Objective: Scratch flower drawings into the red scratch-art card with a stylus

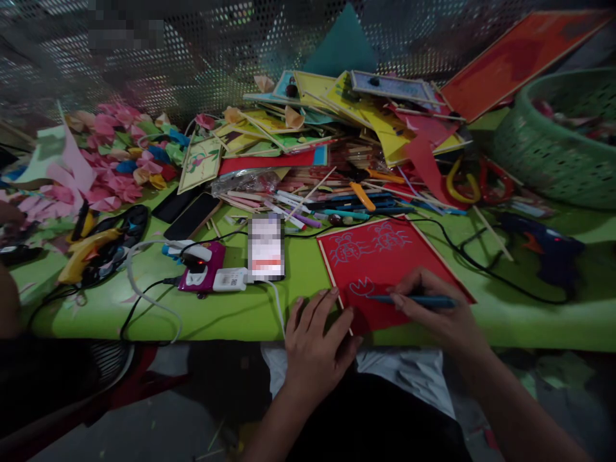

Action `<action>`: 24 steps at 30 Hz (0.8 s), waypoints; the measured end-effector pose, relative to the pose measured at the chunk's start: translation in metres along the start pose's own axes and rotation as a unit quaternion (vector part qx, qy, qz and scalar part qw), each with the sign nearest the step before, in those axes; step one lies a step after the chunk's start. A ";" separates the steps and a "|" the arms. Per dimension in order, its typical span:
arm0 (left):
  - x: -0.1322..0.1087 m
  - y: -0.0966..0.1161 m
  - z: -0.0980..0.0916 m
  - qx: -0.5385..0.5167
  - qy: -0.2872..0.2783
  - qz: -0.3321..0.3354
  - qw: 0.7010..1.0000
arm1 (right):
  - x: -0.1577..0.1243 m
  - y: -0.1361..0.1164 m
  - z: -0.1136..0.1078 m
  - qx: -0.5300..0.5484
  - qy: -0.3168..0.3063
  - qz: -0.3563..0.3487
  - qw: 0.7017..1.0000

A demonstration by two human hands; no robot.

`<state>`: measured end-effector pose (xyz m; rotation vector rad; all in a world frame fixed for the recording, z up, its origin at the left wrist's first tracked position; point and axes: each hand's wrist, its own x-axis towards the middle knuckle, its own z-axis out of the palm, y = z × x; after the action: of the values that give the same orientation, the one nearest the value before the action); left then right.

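Green-covered bench (231,317), crowded at the back. Seated worker, both hands bare. Red panel (385,266) lies flat at the near edge, in front of the worker, set at a slant; thin pale strips border at least its left, top and right sides.

Right hand (445,317): fingers closed round a dark blue pen (437,301), held low over the sheet. Pen tip sits at the lower right of a small pale, crown-topped outline (360,287). Two light-blue whiskered figures (347,250) are side by side along the panel's far part.

Left hand (317,343): fingers spread, gripping nothing, tips resting about the panel's left border; palm toward the bench's front edge.

Left of the panel: lit phone (266,247), screen unreadable, and just beside it a white charger (230,280) in a purple power strip (218,255). Farther left, a yellow-handled tool (91,253) and pink paper flowers (106,138) in a heap.

Beyond the panel: loose markers (291,218), thin wooden sticks, a pile of framed pictures, mostly yellow. Right side: dark blue glue gun (541,250), red light on; behind it, scissors with yellow and red handles (462,186) and a green perforated basket (558,154).
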<state>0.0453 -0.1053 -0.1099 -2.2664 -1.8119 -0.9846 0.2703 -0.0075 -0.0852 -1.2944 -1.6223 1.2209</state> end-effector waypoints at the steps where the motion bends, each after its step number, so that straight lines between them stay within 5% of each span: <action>1: 0.000 0.000 0.000 0.000 -0.003 0.000 1.000 | 0.000 0.001 -0.001 0.002 -0.002 0.003 1.000; 10: 0.001 0.000 0.000 -0.002 -0.002 0.005 1.000 | -0.003 0.004 -0.004 0.042 -0.010 0.016 0.999; 15: 0.002 0.000 -0.001 -0.002 0.002 0.005 1.000 | -0.003 0.003 -0.002 0.082 0.035 0.028 0.996; 24: 0.000 -0.001 0.001 -0.002 -0.006 0.003 1.000 | -0.001 0.004 0.000 0.034 0.048 0.024 0.998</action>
<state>0.0450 -0.1042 -0.1111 -2.2830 -1.8078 -0.9765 0.2716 -0.0079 -0.0892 -1.3349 -1.4775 1.2128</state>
